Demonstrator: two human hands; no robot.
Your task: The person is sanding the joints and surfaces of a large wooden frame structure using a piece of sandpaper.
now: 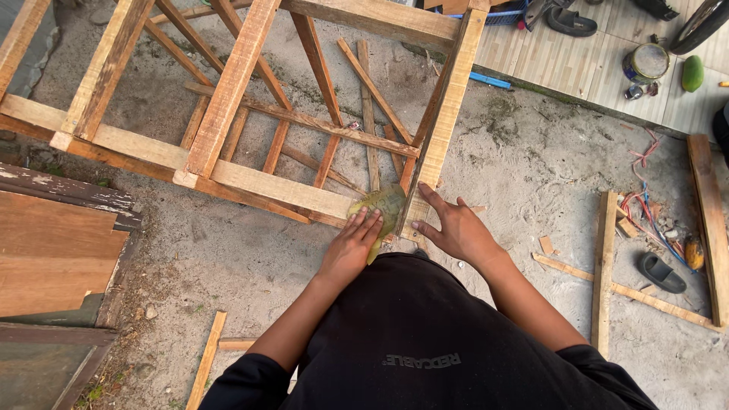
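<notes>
Presently: my left hand [351, 247] presses flat, fingers together, on yellowish sandpaper [380, 206] at the wooden frame [281, 186] corner; my right hand [456, 228], fingers spread, braces the upright rail [444, 114].

The ground [531, 175] is sandy, rough concrete strewn with wood scraps and loose slats [604, 266] in even daylight. A tiled floor [577, 61] borders it at the upper right, carrying a tin can [645, 63] and a dark sandal [571, 21]. Another sandal [661, 272] lies near tangled wires [642, 201]. Weathered brown boards [53, 250] fill the left edge.
</notes>
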